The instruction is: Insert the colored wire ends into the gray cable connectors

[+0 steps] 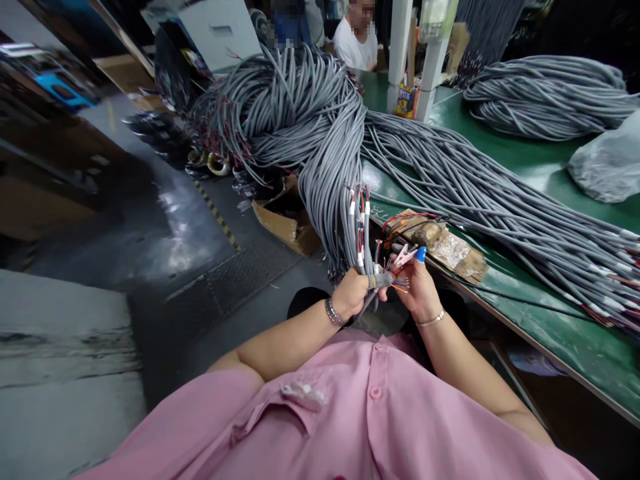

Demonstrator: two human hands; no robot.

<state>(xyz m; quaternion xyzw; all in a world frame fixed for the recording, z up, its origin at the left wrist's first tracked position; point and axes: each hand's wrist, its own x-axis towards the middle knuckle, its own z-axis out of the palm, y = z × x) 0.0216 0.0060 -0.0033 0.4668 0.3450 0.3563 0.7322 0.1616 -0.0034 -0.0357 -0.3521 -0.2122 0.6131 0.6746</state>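
My left hand [351, 292] is closed around several grey cables [367, 250], whose stripped ends show thin coloured wires and white sleeves. A grey covering is on a finger of this hand. Beside it, at the cable ends, my right hand [419, 283] holds a small pink clip [404, 256] between its fingers, and a blue cap [421, 254] covers its thumb tip. Loose coloured wires [400, 285] stick out between the two hands. Behind them hangs a thick bundle of grey cables [327, 180] over the table edge.
More grey cables [480, 180] stretch over the green table [540, 280]. A wooden block [457, 257] lies near its edge. At the back right are a cable coil [545, 97] and a plastic bag [610, 163]. A cardboard box [285, 223] stands below; a person [356, 43] sits behind.
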